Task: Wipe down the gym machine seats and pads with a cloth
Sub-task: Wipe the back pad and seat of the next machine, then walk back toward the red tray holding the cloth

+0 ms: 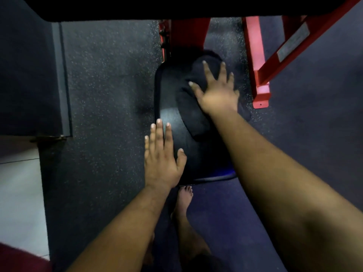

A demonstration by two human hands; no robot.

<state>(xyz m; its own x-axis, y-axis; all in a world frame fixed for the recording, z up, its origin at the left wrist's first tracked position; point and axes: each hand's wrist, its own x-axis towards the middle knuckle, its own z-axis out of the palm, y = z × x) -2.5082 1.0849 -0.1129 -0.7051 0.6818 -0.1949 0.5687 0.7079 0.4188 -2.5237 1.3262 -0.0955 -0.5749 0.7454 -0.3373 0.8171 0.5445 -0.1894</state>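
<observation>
Cloth and fingers: the dark cloth (196,107) lay flat under the right hand (217,91), whose fingers (208,70) were straight and spread apart, pressing down on it; cloth showed past the fingertips at the far end and trailed back beneath the wrist toward the near side.
Cloth position: on the far right part of the seat pad (172,122), its far edge close to the red frame (261,61).
Left hand: the left hand (162,154) rested palm down on the near left edge of the pad, fingers straight and close together, thumb held out to the side, holding nothing, well apart from the cloth.
Cloth appearance: black or very dark, soft and rumpled, folded into a long uneven shape, hard to tell from the pad in the dim light.
Pad appearance: black, smooth, rounded corners, with a faint sheen near its left side.
Surroundings: speckled dark rubber floor (106,91) around the pad; a bare foot (184,201) just below the pad's near edge.
</observation>
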